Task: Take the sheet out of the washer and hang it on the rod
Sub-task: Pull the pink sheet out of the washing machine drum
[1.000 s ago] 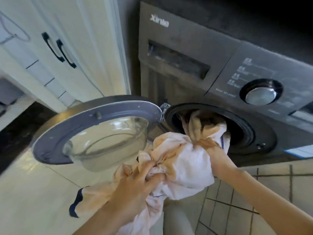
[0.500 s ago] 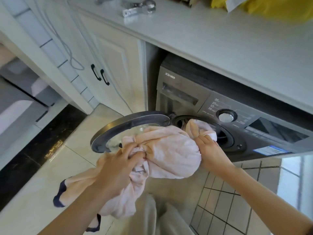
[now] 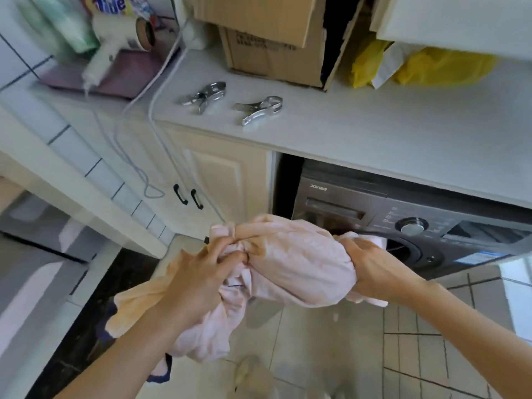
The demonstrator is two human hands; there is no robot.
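- The sheet (image 3: 290,263), a pale pink bundle, sits in the lower middle of the frame, held up in front of the washer (image 3: 403,226); half a second ago its right end was still at the drum opening.
- The left hand (image 3: 198,280) has its fingers curled tight into the bunched cloth, a loose tail hanging below it.
- The right hand (image 3: 371,269) grips the bundle's other end, fingers wrapped round it.
- The view has risen: the worktop (image 3: 345,133) with two metal clips (image 3: 259,109) now shows in the upper middle.
- Removal looks done; no rod is in view, so hanging remains.
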